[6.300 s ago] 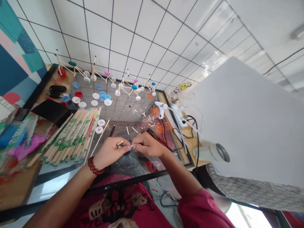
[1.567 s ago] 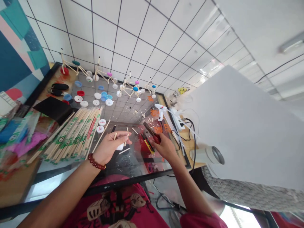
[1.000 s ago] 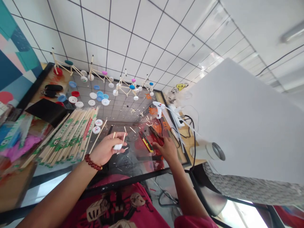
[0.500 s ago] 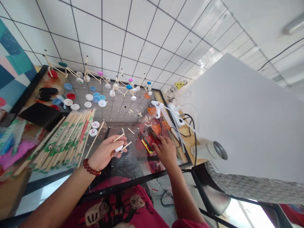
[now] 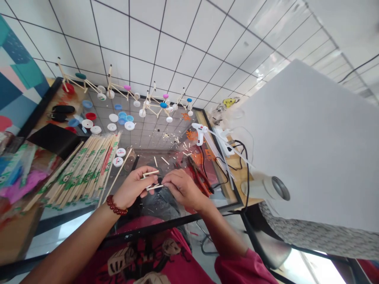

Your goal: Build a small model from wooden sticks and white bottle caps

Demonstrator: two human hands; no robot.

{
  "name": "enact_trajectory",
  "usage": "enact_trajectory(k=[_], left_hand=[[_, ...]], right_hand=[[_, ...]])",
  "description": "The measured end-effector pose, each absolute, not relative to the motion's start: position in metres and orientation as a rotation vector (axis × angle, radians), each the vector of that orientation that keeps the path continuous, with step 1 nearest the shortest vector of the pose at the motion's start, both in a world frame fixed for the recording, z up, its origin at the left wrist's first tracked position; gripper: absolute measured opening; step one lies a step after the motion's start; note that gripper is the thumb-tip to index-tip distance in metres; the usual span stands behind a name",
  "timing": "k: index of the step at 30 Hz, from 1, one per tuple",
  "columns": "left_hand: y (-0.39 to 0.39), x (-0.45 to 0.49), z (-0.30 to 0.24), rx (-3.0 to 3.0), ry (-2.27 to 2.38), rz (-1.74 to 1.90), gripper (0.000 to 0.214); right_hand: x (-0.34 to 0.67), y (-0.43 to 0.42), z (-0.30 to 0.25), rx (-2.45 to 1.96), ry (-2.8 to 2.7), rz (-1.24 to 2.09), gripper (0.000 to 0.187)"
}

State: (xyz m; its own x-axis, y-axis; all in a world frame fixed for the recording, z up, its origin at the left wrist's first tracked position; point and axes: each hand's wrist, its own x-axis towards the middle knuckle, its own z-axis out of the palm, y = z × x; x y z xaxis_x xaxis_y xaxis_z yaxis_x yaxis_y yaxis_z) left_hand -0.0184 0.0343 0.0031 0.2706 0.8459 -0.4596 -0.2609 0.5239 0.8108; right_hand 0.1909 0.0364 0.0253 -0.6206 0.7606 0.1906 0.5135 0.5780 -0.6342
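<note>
My left hand [image 5: 134, 186], a beaded bracelet at its wrist, is closed around a small frame of joined wooden sticks [image 5: 151, 172]. Two light stick ends point right, out past its fingers. My right hand [image 5: 185, 189] meets it from the right, fingers pinched together close to the lower stick's end. What those fingers hold, if anything, is too small to make out. Just beyond the right hand lie pliers with red handles [image 5: 204, 180]. Loose cut stick pieces [image 5: 165, 160] lie on the glass tabletop above both hands.
Bundled wrapped chopsticks [image 5: 78, 171] lie at left, with white bottle caps [image 5: 117, 161] beside them. Coloured caps [image 5: 122, 115] and several stick-and-cap models [image 5: 163, 105] stand farther back. A white glue gun [image 5: 199, 132], cables and a power strip [image 5: 226, 148] are at right.
My right hand has moved left from beside the pliers to the stick frame in my left hand. The yellow-and-green cutter no longer shows. The view has shifted slightly.
</note>
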Motion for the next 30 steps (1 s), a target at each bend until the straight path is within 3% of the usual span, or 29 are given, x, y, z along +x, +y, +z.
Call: enact_trajectory(k=[6,13,22,30], left_hand=[[0.034,-0.021,0.004,0.687,0.999,0.841,0.053],[0.034,-0.021,0.006,0.726,0.957,0.932,0.050],[0.032,-0.019,0.000,0.888,1.129,1.037,0.043],[0.029,-0.019,-0.001,1.010,1.185,1.084,0.039]], right_hand=[[0.183,0.033,0.029,-1.105,-2.400,0.682,0.014],[0.173,0.027,0.013,-1.349,-1.717,1.274,0.020],[0.165,0.022,0.008,-1.412,-1.635,1.104,0.017],[0.161,0.030,0.011,-1.425,-1.444,1.283,0.013]])
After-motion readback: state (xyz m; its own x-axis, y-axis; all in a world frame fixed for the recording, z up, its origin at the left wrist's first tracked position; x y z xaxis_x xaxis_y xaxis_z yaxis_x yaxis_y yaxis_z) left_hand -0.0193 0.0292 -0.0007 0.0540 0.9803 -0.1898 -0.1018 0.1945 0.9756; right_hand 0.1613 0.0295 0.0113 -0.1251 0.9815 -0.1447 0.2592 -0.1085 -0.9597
